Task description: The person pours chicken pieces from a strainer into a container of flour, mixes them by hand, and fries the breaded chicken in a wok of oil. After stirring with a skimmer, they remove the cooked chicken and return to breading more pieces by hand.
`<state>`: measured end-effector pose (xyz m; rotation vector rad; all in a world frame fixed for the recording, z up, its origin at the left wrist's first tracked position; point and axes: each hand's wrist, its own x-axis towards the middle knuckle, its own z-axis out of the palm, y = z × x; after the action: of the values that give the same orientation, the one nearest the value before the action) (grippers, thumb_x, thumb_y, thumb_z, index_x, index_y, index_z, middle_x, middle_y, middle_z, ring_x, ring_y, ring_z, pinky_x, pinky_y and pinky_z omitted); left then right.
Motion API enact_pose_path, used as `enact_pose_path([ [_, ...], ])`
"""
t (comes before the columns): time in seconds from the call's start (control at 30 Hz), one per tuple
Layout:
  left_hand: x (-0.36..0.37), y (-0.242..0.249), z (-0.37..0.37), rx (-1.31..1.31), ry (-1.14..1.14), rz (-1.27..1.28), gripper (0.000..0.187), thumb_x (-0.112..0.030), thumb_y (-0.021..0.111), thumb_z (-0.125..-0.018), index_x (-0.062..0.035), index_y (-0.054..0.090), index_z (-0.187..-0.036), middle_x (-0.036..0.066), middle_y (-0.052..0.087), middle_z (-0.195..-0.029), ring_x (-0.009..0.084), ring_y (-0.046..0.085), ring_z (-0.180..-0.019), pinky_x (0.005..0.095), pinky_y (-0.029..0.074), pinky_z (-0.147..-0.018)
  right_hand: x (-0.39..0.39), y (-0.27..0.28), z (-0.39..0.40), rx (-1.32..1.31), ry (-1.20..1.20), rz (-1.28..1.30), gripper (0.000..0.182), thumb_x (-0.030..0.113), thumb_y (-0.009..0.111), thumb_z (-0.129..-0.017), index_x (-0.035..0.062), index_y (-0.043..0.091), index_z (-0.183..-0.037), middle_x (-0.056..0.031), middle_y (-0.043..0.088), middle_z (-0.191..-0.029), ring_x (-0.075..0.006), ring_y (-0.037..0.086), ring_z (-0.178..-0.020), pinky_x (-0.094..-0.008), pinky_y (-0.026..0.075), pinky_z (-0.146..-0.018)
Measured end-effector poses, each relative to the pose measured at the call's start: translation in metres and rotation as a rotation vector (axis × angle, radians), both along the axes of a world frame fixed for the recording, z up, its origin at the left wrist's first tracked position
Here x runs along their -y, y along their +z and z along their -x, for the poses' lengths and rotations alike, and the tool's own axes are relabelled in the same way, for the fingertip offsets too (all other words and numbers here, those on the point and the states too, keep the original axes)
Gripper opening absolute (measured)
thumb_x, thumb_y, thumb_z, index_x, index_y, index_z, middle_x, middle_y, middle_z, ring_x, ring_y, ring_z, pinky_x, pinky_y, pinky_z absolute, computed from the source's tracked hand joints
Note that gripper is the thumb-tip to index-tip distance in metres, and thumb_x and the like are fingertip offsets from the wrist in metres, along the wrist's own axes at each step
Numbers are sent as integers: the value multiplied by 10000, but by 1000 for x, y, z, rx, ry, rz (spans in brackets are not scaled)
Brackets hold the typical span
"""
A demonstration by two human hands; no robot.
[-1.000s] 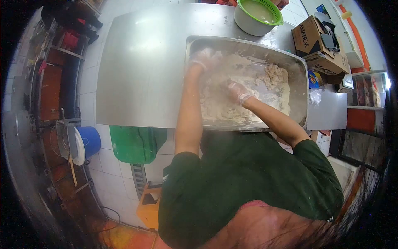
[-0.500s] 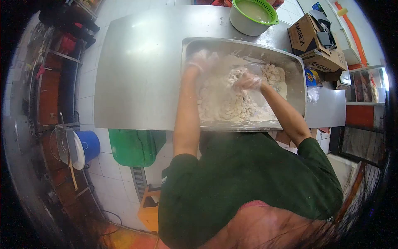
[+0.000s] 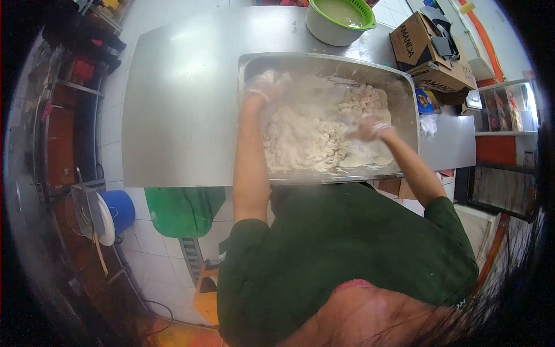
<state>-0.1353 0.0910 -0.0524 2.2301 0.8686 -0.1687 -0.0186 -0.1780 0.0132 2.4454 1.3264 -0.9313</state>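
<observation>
A large steel tray (image 3: 407, 156) holds white flour (image 3: 300, 92) and flour-coated pieces (image 3: 324, 141) heaped in its middle, with more coated pieces (image 3: 364, 98) towards the far right. My left hand (image 3: 269, 87), in a clear plastic glove, is over the flour in the tray's far left corner. Motion and flour dust smear its fingers. Gloved as well, my right hand (image 3: 369, 128) is over the right part of the tray, beside the coated heap. Its fingers are blurred, and no piece shows plainly in it.
On the steel table (image 3: 179, 110), a white tub with a green strainer (image 3: 341, 20) stands behind the tray. Cardboard boxes (image 3: 428, 52) and a blue packet (image 3: 426, 101) are to the right. Below the table's front edge are a green bin (image 3: 179, 211) and a blue bucket (image 3: 120, 211).
My right hand has moved right and nearer to me, away from the floury piece it was handling. My left hand stays in the far left corner. The whole view has shifted slightly.
</observation>
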Motion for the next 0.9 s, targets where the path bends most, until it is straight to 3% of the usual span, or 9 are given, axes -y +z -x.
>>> enact_pose_path([
  [0.03,-3,-12,-2,-13,15,-16,746,-620,463,-808,-91,417,-1331,150,455,-1330,308,432,-1225,364,351,-1009,12,-37,5,31,112,-133,673,520,514,-818,75,420,-1313,-195,532,-1202,-306,535,-1052,-392,448,-880],
  [0.1,-4,-16,-3,-27,26,-31,738,-617,472,-806,-91,430,-1322,157,462,-1321,311,440,-1217,367,358,-1002,-25,-19,34,-190,176,81,760,604,478,-794,174,316,-1399,-228,297,-1412,-350,415,-1223,-405,317,-1044],
  [0.17,-1,-6,0,15,28,54,712,-602,485,-807,-90,455,-1302,155,481,-1302,317,462,-1193,368,376,-981,-60,14,69,-435,125,53,759,541,535,-771,139,338,-1384,-240,281,-1417,-367,360,-1266,-371,237,-1089],
  [0.33,0,-4,0,25,3,-28,701,-605,475,-807,-102,464,-1296,146,491,-1294,319,462,-1190,384,371,-977,-66,-56,122,-254,52,-315,793,437,665,-680,54,396,-1320,-289,456,-1256,-345,486,-1152,-373,402,-965],
  [0.47,-1,-1,0,-19,9,-51,713,-624,448,-808,-115,453,-1308,139,485,-1302,316,449,-1202,392,350,-999,-72,-47,108,-298,167,-218,809,397,709,-653,32,400,-1305,-265,546,-1134,-328,572,-1022,-370,475,-853],
  [0.57,0,7,2,-14,2,-28,731,-636,440,-803,-117,438,-1318,135,481,-1307,316,447,-1205,382,345,-1007,-67,-41,89,-411,100,-298,772,375,726,-646,11,435,-1262,-235,587,-1067,-312,607,-921,-363,495,-795],
  [0.63,-1,5,1,-13,0,-1,739,-640,442,-800,-118,434,-1322,135,477,-1312,312,444,-1209,379,346,-1007,-70,-28,71,-861,-136,-230,681,328,717,-657,3,478,-1206,-219,614,-1004,-291,612,-872,-368,500,-750],
  [0.73,2,11,3,-18,-13,0,746,-641,446,-797,-118,427,-1328,135,469,-1320,305,440,-1216,372,346,-1008,-74,-62,48,-433,146,-136,574,310,700,-676,-16,534,-1119,-210,636,-923,-282,615,-808,-374,491,-704],
  [0.9,6,21,8,15,44,19,740,-632,438,-805,-116,418,-1335,134,456,-1333,300,432,-1224,367,346,-1009,-70,-65,32,-313,90,-34,418,314,655,-726,-27,597,-961,-186,633,-756,-241,583,-652,-378,462,-581],
])
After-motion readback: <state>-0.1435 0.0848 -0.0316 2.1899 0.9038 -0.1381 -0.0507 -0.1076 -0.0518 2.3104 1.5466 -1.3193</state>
